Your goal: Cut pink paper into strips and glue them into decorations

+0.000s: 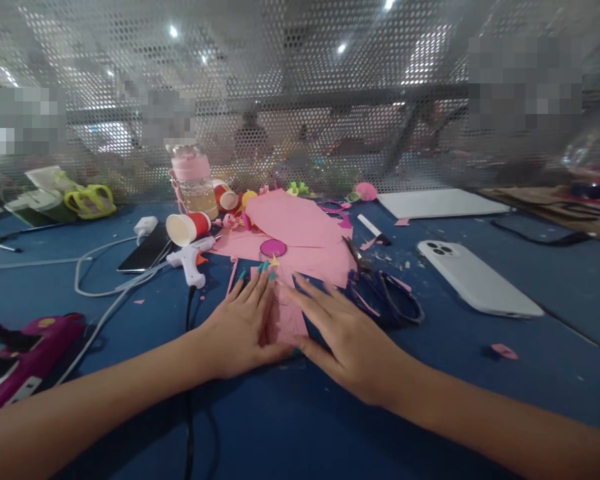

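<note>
A small sheet of pink paper (pixel 286 313) lies flat on the blue table, with faint curved pencil lines on it. My left hand (pixel 245 327) rests on its left side, fingers stretched out. Over the right side lies my right hand (pixel 343 333), its fingers spread and its thumb close to my left thumb. Just beyond the fingertips are a magenta disc (pixel 273 248) and a tiny yellow paper scrap (pixel 275 261). Larger pink paper sheets (pixel 300 220) spread out behind. Dark blue-handled scissors (pixel 385 297) sit right of my right hand.
Left stand a white glue gun (pixel 187 260), a red paper cup (pixel 190 228), a pink-lidded bottle (pixel 194 180) and a black phone (pixel 147 250). Right are a white phone (pixel 475 280), a marker (pixel 374 230) and a white board (pixel 443 203). A perforated metal screen (pixel 300 100) rises behind.
</note>
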Demonstrator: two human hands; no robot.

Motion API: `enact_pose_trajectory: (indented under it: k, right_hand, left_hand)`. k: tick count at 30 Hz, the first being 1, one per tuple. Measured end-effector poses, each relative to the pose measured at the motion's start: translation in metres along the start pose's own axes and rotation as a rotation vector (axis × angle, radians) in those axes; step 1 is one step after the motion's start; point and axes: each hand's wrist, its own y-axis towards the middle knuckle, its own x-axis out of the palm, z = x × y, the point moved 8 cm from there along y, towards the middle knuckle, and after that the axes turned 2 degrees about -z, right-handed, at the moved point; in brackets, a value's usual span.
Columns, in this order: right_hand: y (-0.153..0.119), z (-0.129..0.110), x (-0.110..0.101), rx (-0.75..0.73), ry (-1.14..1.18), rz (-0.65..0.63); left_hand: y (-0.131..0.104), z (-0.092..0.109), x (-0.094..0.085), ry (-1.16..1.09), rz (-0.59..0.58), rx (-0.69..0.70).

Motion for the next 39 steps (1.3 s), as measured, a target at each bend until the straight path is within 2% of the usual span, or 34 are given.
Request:
enact_pose_trajectory:
  k: [3,6,15,25,27,28,30,32,35,39]
  right_hand:
    - [0.004,0.0,0.012,-0.038,0.112,-0.15]
    - [0.002,-0.006,0.018,-0.089,0.056,-0.2]
    - [-0.008,-0.01,0.011,-0.003,-0.332,-0.078]
    - [-0.009,0.014,0.004,0.225,-0.486,-0.023]
    - [-0.007,0.01,0.0,0.185,-0.443,0.015]
    - [-0.005,0.005,0.0,0.118,-0.402,0.021]
    - [-0.004,-0.008,0.003,-0.043,-0.303,-0.015]
    - [-0.005,-0.013,0.008,-0.119,-0.244,-0.075]
    - [-0.008,-0.005,0.009,-0.005,-0.33,-0.075]
    - [-0.015,0.008,0.001,0.215,-0.505,0.031]
  left_hand:
    - [0.0,-0.001,0.001,0.017,0.004,-0.009]
    - [0.001,0.0,0.003,0.018,-0.03,-0.008]
    - [0.002,0.004,0.003,0.077,-0.158,-0.04]
    - [0.002,0.003,0.004,0.095,-0.143,-0.018]
    - [0.002,0.003,0.003,0.077,-0.134,-0.017]
    - [0.002,0.003,0.003,0.071,-0.127,-0.014]
    - [0.002,0.003,0.003,0.066,-0.121,-0.01]
    - [0.003,0.003,0.004,0.067,-0.129,-0.02]
    - [0.003,0.003,0.004,0.06,-0.13,-0.034]
    - [0.002,0.004,0.003,0.047,-0.128,-0.019]
